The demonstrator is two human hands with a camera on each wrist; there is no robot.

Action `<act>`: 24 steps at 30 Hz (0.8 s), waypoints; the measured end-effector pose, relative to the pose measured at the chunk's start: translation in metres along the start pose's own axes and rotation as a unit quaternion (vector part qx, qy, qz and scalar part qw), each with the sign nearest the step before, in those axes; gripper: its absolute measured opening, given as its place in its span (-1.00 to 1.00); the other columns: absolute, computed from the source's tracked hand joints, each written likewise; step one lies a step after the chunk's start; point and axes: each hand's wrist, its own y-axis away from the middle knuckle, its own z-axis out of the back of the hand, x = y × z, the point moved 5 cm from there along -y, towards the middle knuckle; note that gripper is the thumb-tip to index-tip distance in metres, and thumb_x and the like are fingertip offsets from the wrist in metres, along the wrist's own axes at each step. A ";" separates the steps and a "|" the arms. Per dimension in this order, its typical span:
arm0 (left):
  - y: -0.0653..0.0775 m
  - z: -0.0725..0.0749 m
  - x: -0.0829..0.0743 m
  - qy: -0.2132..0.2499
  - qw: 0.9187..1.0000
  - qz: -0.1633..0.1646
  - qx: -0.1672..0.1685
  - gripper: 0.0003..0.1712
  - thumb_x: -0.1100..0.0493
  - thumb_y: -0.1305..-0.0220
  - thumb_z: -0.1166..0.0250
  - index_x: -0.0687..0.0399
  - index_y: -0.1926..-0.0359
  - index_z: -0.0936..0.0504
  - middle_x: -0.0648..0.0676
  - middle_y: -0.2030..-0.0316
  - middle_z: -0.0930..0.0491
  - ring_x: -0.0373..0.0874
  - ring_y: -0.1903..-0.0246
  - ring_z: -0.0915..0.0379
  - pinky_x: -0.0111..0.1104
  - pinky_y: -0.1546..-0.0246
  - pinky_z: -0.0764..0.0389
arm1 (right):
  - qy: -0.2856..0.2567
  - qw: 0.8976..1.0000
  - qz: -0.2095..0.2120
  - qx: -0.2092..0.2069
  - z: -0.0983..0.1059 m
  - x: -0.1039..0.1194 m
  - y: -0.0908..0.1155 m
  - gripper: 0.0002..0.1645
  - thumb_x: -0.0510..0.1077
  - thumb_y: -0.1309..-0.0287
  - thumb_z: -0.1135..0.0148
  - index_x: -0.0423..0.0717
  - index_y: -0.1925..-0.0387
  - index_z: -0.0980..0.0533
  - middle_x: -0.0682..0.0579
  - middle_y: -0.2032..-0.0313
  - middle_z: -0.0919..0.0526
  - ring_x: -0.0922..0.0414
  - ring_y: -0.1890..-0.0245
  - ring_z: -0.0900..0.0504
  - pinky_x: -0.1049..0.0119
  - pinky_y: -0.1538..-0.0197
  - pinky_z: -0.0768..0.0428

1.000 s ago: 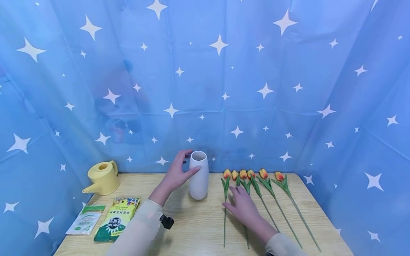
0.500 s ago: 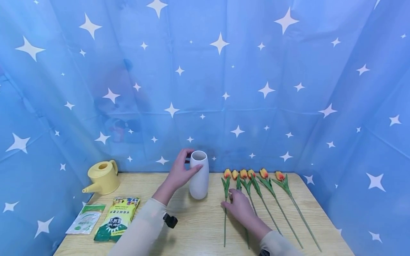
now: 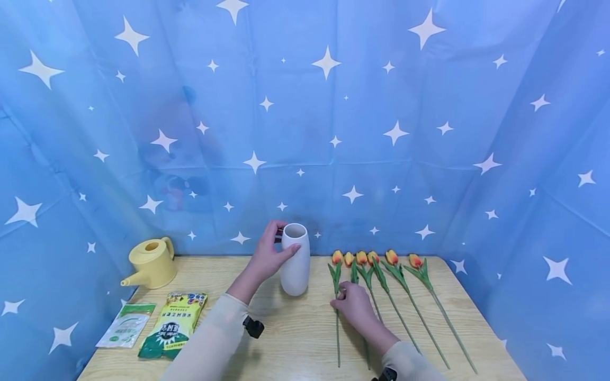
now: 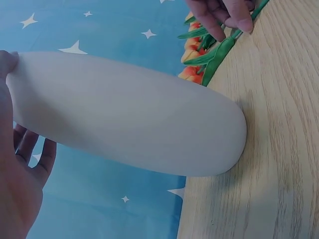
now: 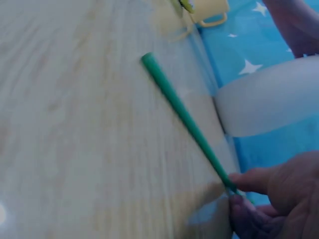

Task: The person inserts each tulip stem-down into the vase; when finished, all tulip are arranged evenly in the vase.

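1. Six tulips (image 3: pixel 361 257) lie on the counter (image 3: pixel 286 338); from the head, the leftmost tulip (image 3: pixel 335 275) has just shifted slightly at my right grip (image 3: pixel 356 307), so it seems caught.
2. Left wrist: my left grip (image 4: pixel 20 184) spans the upright vase (image 4: pixel 129 114) near its top, thumb and fingers apart.
3. Right wrist: my right grip is nearly closed, pinching the green stem (image 5: pixel 184 117).

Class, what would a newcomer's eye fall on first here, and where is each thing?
A blue star-patterned curtain fills the background. In front, a white vase stands upright on the wood-grain table, the left hand holding it near its rim. To its right, six red-and-yellow tulips lie in a row, the right hand pinching the leftmost stem.
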 end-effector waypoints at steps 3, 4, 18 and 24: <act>0.000 0.000 0.001 -0.001 1.000 0.001 -0.001 -0.34 0.00 -0.41 -0.59 0.01 -0.35 -0.47 0.08 -0.21 -0.55 0.11 -0.21 -0.55 0.21 -0.32 -0.58 | -0.003 1.000 0.001 0.002 0.005 0.002 0.001 -0.48 -0.36 -0.13 -0.60 -0.50 -0.11 -0.66 0.10 0.41 -0.72 0.20 0.38 -0.68 0.06 0.13 -0.78; 0.000 0.000 0.001 -0.001 1.000 0.000 -0.002 -0.34 0.00 -0.41 -0.59 0.01 -0.35 -0.47 0.08 -0.21 -0.55 0.11 -0.21 -0.55 0.21 -0.32 -0.58 | -0.008 1.000 0.000 0.005 0.007 0.002 0.001 -0.52 -0.37 -0.12 -0.58 -0.49 -0.08 -0.66 0.09 0.42 -0.72 0.19 0.41 -0.68 0.07 0.17 -0.77; 0.000 0.000 -0.001 -0.002 1.000 0.002 0.002 -0.34 -0.02 -0.43 -0.57 0.00 -0.37 -0.45 0.08 -0.23 -0.54 0.09 -0.22 -0.54 0.12 -0.31 -0.60 | -0.243 0.963 -0.080 0.082 0.008 0.002 0.006 -0.65 -0.40 -0.24 -0.25 -0.49 -0.05 -0.54 -0.19 0.34 -0.67 0.02 0.50 -0.72 0.14 0.39 -0.80; 0.000 -0.001 0.001 -0.003 1.000 0.006 0.005 -0.34 -0.01 -0.43 -0.57 0.01 -0.37 -0.45 0.10 -0.24 -0.52 0.10 -0.24 -0.53 0.11 -0.32 -0.59 | -0.277 0.954 -0.084 0.073 0.010 0.005 0.005 -0.71 -0.35 -0.34 -0.33 -0.44 -0.01 -0.51 -0.15 0.37 -0.66 0.00 0.51 -0.72 0.09 0.39 -0.79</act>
